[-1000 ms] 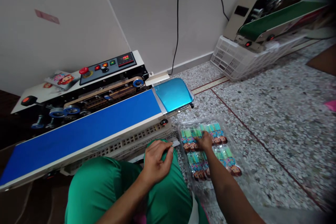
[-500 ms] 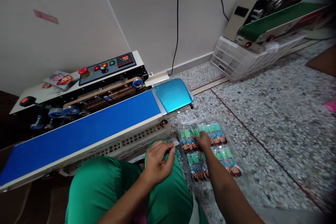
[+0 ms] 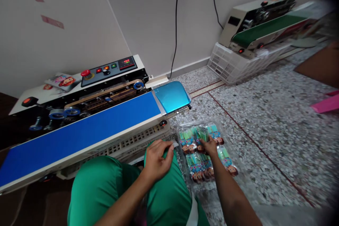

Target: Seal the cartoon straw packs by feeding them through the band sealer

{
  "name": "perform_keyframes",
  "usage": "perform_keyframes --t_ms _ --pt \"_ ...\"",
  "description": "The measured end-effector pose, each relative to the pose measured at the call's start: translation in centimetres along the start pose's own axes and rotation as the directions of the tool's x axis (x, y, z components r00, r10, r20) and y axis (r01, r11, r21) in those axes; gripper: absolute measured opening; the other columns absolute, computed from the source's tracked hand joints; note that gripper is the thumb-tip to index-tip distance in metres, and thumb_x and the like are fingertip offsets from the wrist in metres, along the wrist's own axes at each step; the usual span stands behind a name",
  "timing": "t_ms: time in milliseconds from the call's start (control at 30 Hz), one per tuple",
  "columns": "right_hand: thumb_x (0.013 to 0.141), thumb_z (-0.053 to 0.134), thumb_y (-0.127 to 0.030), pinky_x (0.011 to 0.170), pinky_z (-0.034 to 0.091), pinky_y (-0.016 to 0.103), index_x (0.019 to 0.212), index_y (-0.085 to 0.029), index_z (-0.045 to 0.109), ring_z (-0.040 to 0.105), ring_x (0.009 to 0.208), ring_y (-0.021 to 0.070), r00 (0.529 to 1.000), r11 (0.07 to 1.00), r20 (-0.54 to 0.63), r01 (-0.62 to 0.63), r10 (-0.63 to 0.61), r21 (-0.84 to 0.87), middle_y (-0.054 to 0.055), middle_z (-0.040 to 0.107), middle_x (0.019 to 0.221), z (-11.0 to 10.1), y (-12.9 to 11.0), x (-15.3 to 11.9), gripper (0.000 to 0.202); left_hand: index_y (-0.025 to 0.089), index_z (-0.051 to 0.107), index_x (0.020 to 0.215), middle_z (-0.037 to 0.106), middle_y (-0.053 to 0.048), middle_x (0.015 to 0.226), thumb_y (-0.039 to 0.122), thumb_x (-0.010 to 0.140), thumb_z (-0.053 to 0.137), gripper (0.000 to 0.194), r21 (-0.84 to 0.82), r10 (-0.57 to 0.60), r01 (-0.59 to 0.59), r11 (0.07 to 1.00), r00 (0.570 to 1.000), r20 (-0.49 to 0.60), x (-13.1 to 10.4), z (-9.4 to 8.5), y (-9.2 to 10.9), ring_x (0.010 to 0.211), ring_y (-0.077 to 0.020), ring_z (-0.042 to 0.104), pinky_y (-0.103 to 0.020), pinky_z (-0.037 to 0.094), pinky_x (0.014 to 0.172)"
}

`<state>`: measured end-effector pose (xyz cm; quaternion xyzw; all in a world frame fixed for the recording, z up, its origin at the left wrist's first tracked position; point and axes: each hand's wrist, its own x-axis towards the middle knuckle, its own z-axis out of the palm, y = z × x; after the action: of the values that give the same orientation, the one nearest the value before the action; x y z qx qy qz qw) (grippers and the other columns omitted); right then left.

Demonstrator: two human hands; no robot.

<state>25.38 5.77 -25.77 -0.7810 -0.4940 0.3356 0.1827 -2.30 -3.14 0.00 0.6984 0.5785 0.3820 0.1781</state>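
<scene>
My left hand (image 3: 159, 160) rests over my green-clad knee with thumb and fingers pinched together. A small pale strip (image 3: 175, 144) shows at its fingertips; I cannot make out what it is. On the floor to the right lies a clear plastic tray (image 3: 182, 125) with rows of small clear packets (image 3: 188, 135), green at one end and printed with a brown-haired cartoon figure. My right hand (image 3: 210, 147) reaches over the tray, its fingers closed on one packet (image 3: 203, 134) tilted above the far row. The forearm hides part of the near row.
A sealing machine with a blue conveyor belt (image 3: 87, 127) and lit control panel (image 3: 106, 70) stands at left, a shiny blue end plate (image 3: 172, 97) beside it. Printed pouches (image 3: 62, 80) lie on top. Farther right, a green-belt machine (image 3: 270, 30) sits on a white crate (image 3: 230, 64).
My right hand has drawn slightly toward me, and the packet in it now shows tilted above the others. My left hand stays nearly still. The camera view has shifted slightly.
</scene>
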Motion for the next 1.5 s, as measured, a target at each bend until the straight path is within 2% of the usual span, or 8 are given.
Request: perform_keyframes --t_ms 200,367,467,567,733,967,1200,1500 --pt "0.066 0.065 -0.054 0.072 0.050 0.034 0.095 -0.015 0.060 0.063 0.080 0.0247 0.985 0.974 -0.103 0.158 -0.142 0.164 0.007 0.068 0.083 -6.4 -7.2 -4.9 0.049 0.019 0.062 0.107 0.068 -0.012 0.104 0.033 0.080 0.061 0.030 0.067 -0.116 0.107 0.992 0.980 0.164 1.9 0.7 0.2 0.098 -0.0295 0.062 -0.047 0.048 0.084" --pt "0.066 0.073 -0.041 0.070 0.053 0.031 0.099 -0.019 0.061 0.064 0.077 0.0197 0.870 0.690 -0.152 0.469 -0.469 0.551 0.003 0.070 0.089 -12.5 -20.2 -10.4 0.042 0.018 0.036 0.136 0.053 -0.018 0.129 0.037 0.057 0.082 0.094 -0.418 -0.050 0.107 0.902 0.988 0.145 8.6 0.0 3.5 0.118 -0.0317 0.051 -0.046 0.043 0.096" --pt "0.068 0.073 -0.036 0.077 0.053 0.033 0.099 -0.020 0.062 0.065 0.082 0.0195 0.730 0.464 -0.240 0.616 -0.640 0.637 0.003 0.069 0.093 -14.0 -27.5 -10.9 0.037 0.016 0.054 0.113 0.065 -0.008 0.098 0.036 0.072 0.072 0.049 -0.646 0.052 0.030 0.763 0.993 0.107 13.1 -2.4 5.5 0.093 -0.0227 0.062 -0.036 0.050 0.082" --pt "0.070 0.071 -0.036 0.082 0.052 0.036 0.097 -0.021 0.062 0.064 0.086 0.0196 0.630 0.342 -0.297 0.690 -0.718 0.638 0.003 0.069 0.093 -13.4 -31.9 -9.1 0.032 0.016 0.060 0.097 0.063 -0.003 0.089 0.033 0.072 0.072 0.032 -0.626 0.127 -0.102 0.773 0.992 -0.004 16.0 -4.7 5.1 0.084 -0.0171 0.060 -0.029 0.049 0.078" --pt "0.066 0.073 -0.035 0.082 0.051 0.036 0.108 -0.019 0.057 0.064 0.085 0.0196 0.666 0.478 -0.187 0.675 -0.722 0.561 0.004 0.068 0.095 -9.5 -32.7 -5.3 0.047 0.015 0.055 0.104 0.062 -0.002 0.083 0.038 0.066 0.075 0.048 -0.663 -0.028 0.057 0.746 0.998 0.054 17.6 -3.9 -0.2 0.069 -0.0147 0.059 -0.026 0.051 0.062" --pt "0.066 0.072 -0.040 0.086 0.050 0.039 0.112 -0.020 0.057 0.063 0.092 0.0223 0.717 0.601 -0.096 0.642 -0.690 0.476 0.006 0.067 0.102 -7.2 -31.6 -5.1 0.053 0.016 0.052 0.115 0.066 -0.007 0.101 0.037 0.068 0.074 0.056 -0.701 -0.066 0.063 0.710 0.998 0.023 16.8 -1.9 -3.5 0.091 -0.0207 0.063 -0.035 0.052 0.082" --pt "0.062 0.078 -0.035 0.079 0.054 0.036 0.108 -0.019 0.056 0.066 0.085 0.0211 0.686 0.426 -0.034 0.489 -0.726 0.761 0.005 0.069 0.097 -7.8 -34.3 -8.3 0.053 0.020 0.049 0.122 0.058 -0.009 0.121 0.024 0.059 0.081 0.070 -0.700 0.075 -0.004 0.714 0.995 0.071 14.2 -5.8 -3.0 0.111 -0.0236 0.055 -0.035 0.044 0.096" --pt "0.065 0.076 -0.040 0.086 0.049 0.036 0.116 -0.022 0.054 0.062 0.095 0.0221 0.548 0.406 0.048 0.556 -0.835 0.725 0.005 0.067 0.104 -6.0 -39.4 -13.4 0.059 0.018 0.058 0.109 0.066 0.002 0.076 0.020 0.061 0.077 0.052 -0.778 -0.255 0.157 0.608 0.967 -0.004 11.1 -10.3 -5.2 0.058 -0.0113 0.058 -0.023 0.049 0.057"
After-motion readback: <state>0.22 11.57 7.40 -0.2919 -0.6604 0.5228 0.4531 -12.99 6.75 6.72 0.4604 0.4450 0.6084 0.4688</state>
